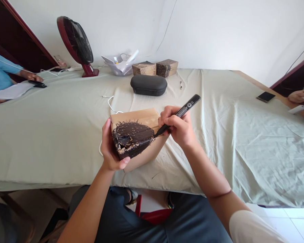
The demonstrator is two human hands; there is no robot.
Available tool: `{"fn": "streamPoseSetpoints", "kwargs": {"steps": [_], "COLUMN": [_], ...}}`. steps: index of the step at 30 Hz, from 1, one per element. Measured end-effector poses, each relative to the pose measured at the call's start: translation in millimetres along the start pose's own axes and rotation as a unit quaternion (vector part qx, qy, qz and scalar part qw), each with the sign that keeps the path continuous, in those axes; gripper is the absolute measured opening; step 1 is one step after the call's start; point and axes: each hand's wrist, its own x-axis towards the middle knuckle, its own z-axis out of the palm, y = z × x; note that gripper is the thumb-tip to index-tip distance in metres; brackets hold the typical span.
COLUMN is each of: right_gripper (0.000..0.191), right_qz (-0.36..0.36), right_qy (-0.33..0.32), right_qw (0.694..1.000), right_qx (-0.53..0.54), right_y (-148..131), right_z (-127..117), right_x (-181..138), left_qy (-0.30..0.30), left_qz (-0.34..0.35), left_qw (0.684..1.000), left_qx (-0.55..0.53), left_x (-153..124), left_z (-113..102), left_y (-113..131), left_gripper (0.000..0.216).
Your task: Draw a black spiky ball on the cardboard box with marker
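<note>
A brown cardboard box (144, 153) stands tilted on the cloth in front of me, with a large black inked patch edged by short spiky strokes across its top and near corner. My left hand (111, 148) grips the box's left corner, thumb along the lower front edge. Between the fingers of my right hand (178, 125) is a black marker pen (188, 105), slanting down to the left. Its tip meets the right end of the black patch, or is very close to it. The underside of the box is hidden.
Behind the box lie a black zip case (148, 85), two drawn-on cardboard boxes (167, 68), a clear plastic basket (120, 69) and a red fan (76, 44). A white cable (111, 104) runs beside the box. Other people's hands (31, 76) show at both sides; a phone (265, 97) lies right.
</note>
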Motion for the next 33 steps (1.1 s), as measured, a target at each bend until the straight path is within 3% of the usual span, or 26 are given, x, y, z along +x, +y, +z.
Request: {"fn": "streamPoseSetpoints", "kwargs": {"steps": [7, 14, 20, 24, 29, 33], "right_gripper": [0.015, 0.017, 0.018, 0.019, 0.022, 0.024], "right_qz": [0.020, 0.006, 0.002, -0.011, -0.082, -0.173], "right_qy": [0.016, 0.029, 0.047, 0.048, 0.071, 0.079], "right_qw": [1.000, 1.000, 0.999, 0.997, 0.987, 0.979], "right_qx": [-0.006, 0.001, -0.013, -0.063, -0.119, -0.072], "right_y": [-5, -3, -2, -6, 3, 14], "right_z": [3, 8, 10, 13, 15, 13], "right_x": [0, -1, -2, -4, -7, -3], "left_qy": [0.005, 0.006, -0.009, -0.007, 0.003, 0.009], "left_qz": [0.033, 0.029, 0.056, 0.048, 0.026, 0.014], "left_qw": [0.998, 0.998, 0.997, 0.998, 0.999, 1.000], "left_qx": [-0.058, -0.048, -0.051, -0.034, -0.031, -0.017], "left_x": [2, 0, 2, 1, -3, -3], "left_z": [1, 0, 1, 1, -1, -3], "left_y": [0, 0, 4, 2, -5, -7], "left_gripper": [0.129, 0.135, 0.120, 0.123, 0.127, 0.132]}}
